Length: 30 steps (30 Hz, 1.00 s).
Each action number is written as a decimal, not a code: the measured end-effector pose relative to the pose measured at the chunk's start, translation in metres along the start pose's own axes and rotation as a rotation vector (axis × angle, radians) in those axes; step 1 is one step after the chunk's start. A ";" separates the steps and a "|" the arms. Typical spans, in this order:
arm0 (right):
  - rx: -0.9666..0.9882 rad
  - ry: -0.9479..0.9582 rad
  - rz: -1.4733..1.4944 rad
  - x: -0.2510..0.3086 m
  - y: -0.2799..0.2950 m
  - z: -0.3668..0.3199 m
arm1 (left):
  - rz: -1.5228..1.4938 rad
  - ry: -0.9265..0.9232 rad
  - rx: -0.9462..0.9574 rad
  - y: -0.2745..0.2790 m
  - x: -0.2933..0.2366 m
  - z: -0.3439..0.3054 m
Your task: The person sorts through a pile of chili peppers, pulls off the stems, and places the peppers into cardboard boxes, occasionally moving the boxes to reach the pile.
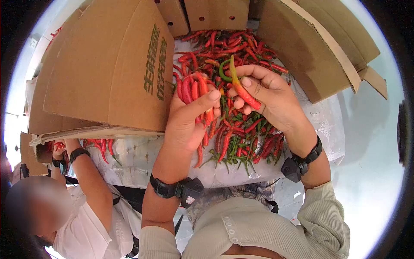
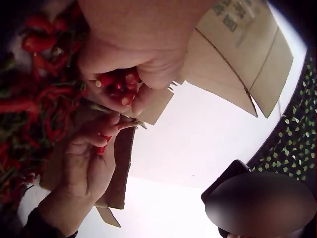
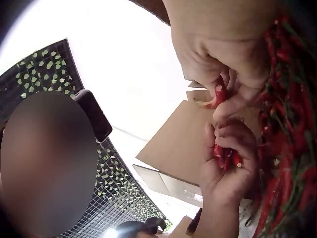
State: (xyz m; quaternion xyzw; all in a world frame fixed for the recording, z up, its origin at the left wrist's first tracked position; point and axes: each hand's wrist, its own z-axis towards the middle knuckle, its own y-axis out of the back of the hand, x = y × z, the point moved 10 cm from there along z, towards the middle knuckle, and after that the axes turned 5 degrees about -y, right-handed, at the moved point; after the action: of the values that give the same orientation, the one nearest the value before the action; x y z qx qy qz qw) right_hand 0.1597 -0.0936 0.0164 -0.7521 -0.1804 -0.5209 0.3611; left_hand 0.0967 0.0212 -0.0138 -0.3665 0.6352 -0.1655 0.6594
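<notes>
My left hand [image 1: 188, 121] grips a bunch of red chili peppers [image 1: 187, 90], its thumb laid across them. Pale, stemless ends of that bunch [image 2: 117, 89] face the left wrist camera. Close beside it, my right hand [image 1: 276, 97] pinches one chili pepper [image 1: 247, 96] between thumb and fingers. This pepper is red at its thick end and yellow-green toward the tip. A curved green chili [image 1: 224, 71] shows just behind the right fingertips. Beneath both hands spreads a large heap of red chilies [image 1: 226, 48], with many green stems toward the near side.
A tall cardboard box [image 1: 103, 64] with printed characters stands left of the heap, another cardboard box [image 1: 310, 52] at the right. Holed cardboard [image 1: 215, 15] closes the back. White cloth [image 1: 215, 176] covers the table. Another person [image 1: 92, 207] handles chilies at the left.
</notes>
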 end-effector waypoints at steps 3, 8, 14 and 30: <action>-0.059 0.055 -0.058 0.001 0.000 0.001 | 0.055 -0.030 0.027 -0.006 -0.005 0.001; -0.062 0.303 -0.303 0.007 -0.019 -0.005 | 0.253 -0.135 0.095 -0.015 -0.007 0.000; -0.146 0.305 -0.284 0.020 -0.007 -0.009 | 0.144 -0.118 0.043 -0.016 -0.010 -0.001; -0.040 0.159 -0.276 0.005 -0.008 -0.001 | 0.290 -0.042 0.229 -0.036 0.009 -0.005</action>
State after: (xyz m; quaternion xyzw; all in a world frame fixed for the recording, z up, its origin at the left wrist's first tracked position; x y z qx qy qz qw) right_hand 0.1553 -0.0894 0.0241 -0.6837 -0.2426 -0.6269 0.2841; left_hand 0.1017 -0.0105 0.0053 -0.1970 0.6445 -0.1324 0.7268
